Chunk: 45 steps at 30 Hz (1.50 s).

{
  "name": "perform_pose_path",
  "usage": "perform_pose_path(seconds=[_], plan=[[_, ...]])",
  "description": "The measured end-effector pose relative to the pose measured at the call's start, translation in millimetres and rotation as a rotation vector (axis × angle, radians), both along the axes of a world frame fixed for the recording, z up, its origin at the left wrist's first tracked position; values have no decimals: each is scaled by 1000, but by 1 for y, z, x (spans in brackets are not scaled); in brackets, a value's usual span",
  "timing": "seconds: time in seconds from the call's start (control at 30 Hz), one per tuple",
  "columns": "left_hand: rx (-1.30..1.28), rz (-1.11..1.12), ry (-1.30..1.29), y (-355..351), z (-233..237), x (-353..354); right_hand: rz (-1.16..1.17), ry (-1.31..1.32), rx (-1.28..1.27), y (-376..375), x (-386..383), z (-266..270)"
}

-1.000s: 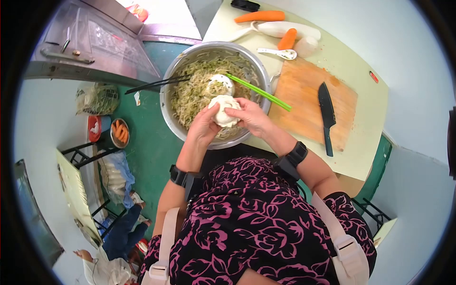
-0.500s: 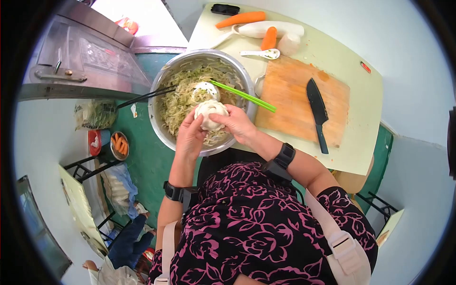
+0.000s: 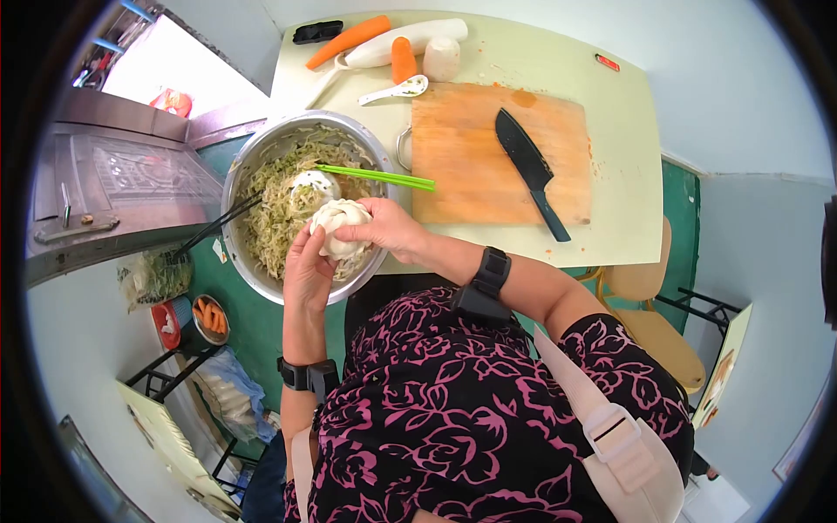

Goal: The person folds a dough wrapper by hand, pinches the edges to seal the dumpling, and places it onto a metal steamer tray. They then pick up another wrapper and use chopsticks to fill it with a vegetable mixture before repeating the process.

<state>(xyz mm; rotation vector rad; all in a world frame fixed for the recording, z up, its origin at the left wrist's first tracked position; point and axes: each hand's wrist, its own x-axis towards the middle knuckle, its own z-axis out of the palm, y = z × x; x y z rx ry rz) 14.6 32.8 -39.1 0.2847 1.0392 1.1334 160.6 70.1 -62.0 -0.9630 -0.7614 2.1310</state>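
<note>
A white pleated dough bun (image 3: pixel 340 220) is held between both hands above the steel bowl. My left hand (image 3: pixel 309 268) supports it from the lower left, fingers curled round its side. On its right side my right hand (image 3: pixel 389 228) presses with the thumb, and the fingers reach behind it. Shredded green and pale vegetable filling (image 3: pixel 275 209) fills much of the large steel bowl (image 3: pixel 234 187). A small white bowl (image 3: pixel 324 181) sits in the filling just beyond the bun. Green chopsticks (image 3: pixel 384 175) and dark chopsticks (image 3: pixel 218 225) rest across the bowl's rim.
Right of the bowl lies a wooden cutting board (image 3: pixel 462 148) with a black knife (image 3: pixel 527 166). Farther back are a carrot (image 3: pixel 349 41), white radish (image 3: pixel 410 41), a white spoon (image 3: pixel 397 90) and a black object (image 3: pixel 317 32). A chair (image 3: pixel 658 340) stands at the right.
The camera view has shifted, so bowl and board appear farther left. Both hands still grip the bun over the bowl, and the bun appears turned slightly.
</note>
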Motion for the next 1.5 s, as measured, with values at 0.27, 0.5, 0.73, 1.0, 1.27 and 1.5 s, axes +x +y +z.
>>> perform_pose_path(seconds=[0.27, 0.5, 0.73, 1.0, 1.27, 1.5], plan=[[-20, -78, 31, 10, 7, 3, 11, 151, -191, 3, 19, 1], [-4, -51, -41, 7, 9, -14, -358, 272, -161, 18, 112, 9], [-33, 42, 6, 4, -3, -43, -789, -245, -168, 42, 246, -60], [-33, 70, -7, 7, -1, -51, -773, -248, -188, 47, 263, -82], [-54, 108, -43, 7, 3, -48, -858, -86, -205, 34, 265, -69], [-36, 79, -34, 11, 1, -37, -667, -402, 458, -9, 224, 37]])
